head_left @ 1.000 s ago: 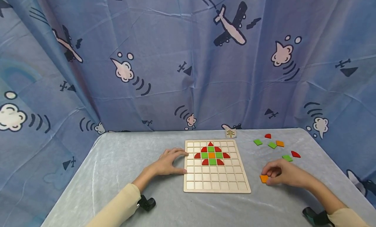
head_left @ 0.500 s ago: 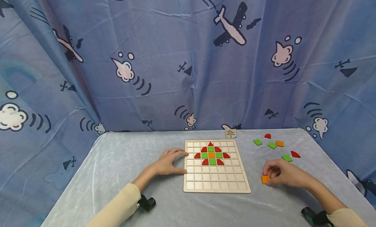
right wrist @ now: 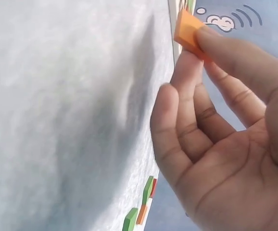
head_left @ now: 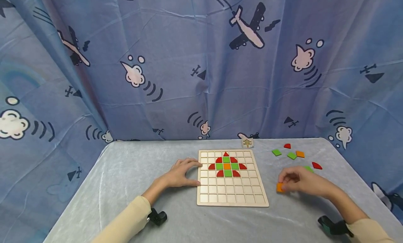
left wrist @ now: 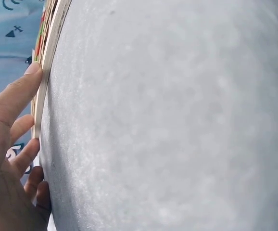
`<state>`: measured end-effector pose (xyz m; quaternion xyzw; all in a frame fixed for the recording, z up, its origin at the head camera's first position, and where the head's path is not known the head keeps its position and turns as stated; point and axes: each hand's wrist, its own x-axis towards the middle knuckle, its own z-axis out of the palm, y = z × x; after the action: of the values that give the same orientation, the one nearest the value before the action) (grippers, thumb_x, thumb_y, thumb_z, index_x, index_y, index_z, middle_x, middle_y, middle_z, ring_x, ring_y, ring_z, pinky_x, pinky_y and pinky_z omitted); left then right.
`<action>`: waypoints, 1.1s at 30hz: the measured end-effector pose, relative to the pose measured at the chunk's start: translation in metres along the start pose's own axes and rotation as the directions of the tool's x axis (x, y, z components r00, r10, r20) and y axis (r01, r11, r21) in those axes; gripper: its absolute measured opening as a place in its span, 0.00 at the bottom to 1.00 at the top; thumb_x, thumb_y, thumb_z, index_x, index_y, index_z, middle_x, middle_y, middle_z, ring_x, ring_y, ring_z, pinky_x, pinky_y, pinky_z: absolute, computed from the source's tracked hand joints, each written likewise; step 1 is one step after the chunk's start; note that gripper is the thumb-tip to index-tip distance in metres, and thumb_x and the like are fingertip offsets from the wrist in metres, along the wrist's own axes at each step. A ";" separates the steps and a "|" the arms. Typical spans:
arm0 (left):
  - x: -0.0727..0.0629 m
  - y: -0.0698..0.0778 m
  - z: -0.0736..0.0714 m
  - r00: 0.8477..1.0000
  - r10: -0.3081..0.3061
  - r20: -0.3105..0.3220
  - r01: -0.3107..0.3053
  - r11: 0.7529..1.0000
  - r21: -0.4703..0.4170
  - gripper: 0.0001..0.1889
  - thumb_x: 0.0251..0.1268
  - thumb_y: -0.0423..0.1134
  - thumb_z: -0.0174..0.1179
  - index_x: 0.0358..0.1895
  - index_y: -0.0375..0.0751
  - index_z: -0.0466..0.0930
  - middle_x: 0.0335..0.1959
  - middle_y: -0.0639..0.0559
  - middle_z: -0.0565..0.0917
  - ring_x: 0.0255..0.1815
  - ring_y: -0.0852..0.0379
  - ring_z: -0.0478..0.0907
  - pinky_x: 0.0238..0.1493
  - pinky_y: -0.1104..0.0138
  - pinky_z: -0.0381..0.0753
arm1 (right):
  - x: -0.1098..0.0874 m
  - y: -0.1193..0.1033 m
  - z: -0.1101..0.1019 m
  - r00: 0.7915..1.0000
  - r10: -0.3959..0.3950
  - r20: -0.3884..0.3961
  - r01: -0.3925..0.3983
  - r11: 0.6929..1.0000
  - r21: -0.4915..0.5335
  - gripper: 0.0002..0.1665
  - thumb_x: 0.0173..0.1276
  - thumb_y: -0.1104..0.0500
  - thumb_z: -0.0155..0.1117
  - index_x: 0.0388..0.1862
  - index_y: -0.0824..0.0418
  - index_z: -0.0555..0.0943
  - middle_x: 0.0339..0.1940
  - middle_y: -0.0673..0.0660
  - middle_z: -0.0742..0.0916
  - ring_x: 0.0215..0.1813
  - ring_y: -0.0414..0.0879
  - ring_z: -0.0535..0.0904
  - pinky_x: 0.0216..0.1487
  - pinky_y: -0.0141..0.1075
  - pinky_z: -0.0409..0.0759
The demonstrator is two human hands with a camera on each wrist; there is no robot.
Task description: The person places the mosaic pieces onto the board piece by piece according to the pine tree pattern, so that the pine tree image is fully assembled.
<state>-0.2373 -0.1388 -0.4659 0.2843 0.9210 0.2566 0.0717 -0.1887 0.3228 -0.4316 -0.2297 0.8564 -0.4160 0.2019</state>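
Note:
My left hand [head_left: 181, 174] rests at the left edge of a wooden grid board [head_left: 232, 191], fingertips and thumb against the rim. In the left wrist view its fingers touch the edge of the board [left wrist: 46, 77]. On the board, red, green and orange pieces form a pattern around an orange centre square [head_left: 226, 166]. To the right of the board, my right hand [head_left: 303, 181] pinches an orange square tile [head_left: 279, 187] between thumb and fingers. The right wrist view shows the orange tile [right wrist: 188, 32] held tilted at the fingertips, above the cloth.
Beyond the right hand lie loose pieces: green squares [head_left: 276, 152], an orange square [head_left: 300, 154] and red rounded pieces [head_left: 317, 165]. A small patterned card [head_left: 247, 142] sits behind the board. A blue printed curtain [head_left: 176, 96] hangs at the table's far edge.
My right hand has risen slightly and shifted a little to the left with the orange tile, now partly covering a green square behind it. The left hand and board have stayed put.

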 end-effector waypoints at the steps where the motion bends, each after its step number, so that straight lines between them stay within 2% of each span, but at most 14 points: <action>1: 0.000 0.000 0.000 1.000 0.000 0.000 0.000 1.000 0.002 0.35 0.54 0.59 0.71 0.67 0.60 0.72 0.73 0.56 0.68 0.71 0.43 0.62 0.70 0.45 0.62 | 0.001 -0.001 0.000 1.000 -0.003 -0.004 0.003 1.000 0.003 0.11 0.66 0.59 0.68 0.43 0.65 0.80 0.35 0.56 0.87 0.33 0.39 0.79 0.34 0.30 0.78; 11: 0.000 0.001 -0.001 1.000 0.010 -0.005 -0.010 1.000 0.000 0.36 0.55 0.58 0.71 0.68 0.56 0.72 0.73 0.53 0.68 0.71 0.42 0.62 0.69 0.43 0.62 | 0.016 -0.014 0.006 0.997 -0.040 -0.060 0.038 0.999 -0.039 0.11 0.64 0.56 0.70 0.42 0.60 0.82 0.35 0.53 0.87 0.34 0.38 0.80 0.34 0.32 0.80; 19: 0.000 0.001 -0.001 1.000 0.002 -0.002 -0.002 1.000 0.001 0.36 0.55 0.58 0.70 0.68 0.58 0.72 0.74 0.52 0.68 0.71 0.42 0.62 0.70 0.44 0.62 | 0.028 -0.026 0.013 0.994 -0.101 -0.040 0.100 0.995 -0.013 0.11 0.65 0.58 0.69 0.43 0.61 0.82 0.38 0.57 0.88 0.35 0.40 0.82 0.36 0.32 0.82; 26: 0.000 0.001 -0.001 1.000 0.002 0.002 -0.002 1.000 0.003 0.36 0.55 0.59 0.70 0.68 0.58 0.71 0.74 0.53 0.67 0.72 0.42 0.61 0.70 0.44 0.61 | 0.044 -0.032 0.024 0.995 -0.101 -0.015 0.102 0.995 0.012 0.10 0.65 0.58 0.69 0.42 0.62 0.83 0.41 0.59 0.87 0.35 0.40 0.83 0.37 0.33 0.83; 33: 0.000 0.001 -0.001 1.000 0.011 -0.003 -0.011 1.000 0.002 0.36 0.55 0.59 0.70 0.68 0.56 0.72 0.74 0.51 0.68 0.71 0.41 0.62 0.69 0.43 0.62 | 0.057 -0.040 0.036 0.995 -0.100 -0.015 0.101 0.994 0.042 0.11 0.65 0.59 0.69 0.42 0.64 0.83 0.36 0.59 0.87 0.31 0.45 0.83 0.34 0.37 0.84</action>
<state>-0.2374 -0.1383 -0.4641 0.2890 0.9198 0.2564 0.0685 -0.2065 0.2464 -0.4288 -0.2656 0.8360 -0.4452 0.1799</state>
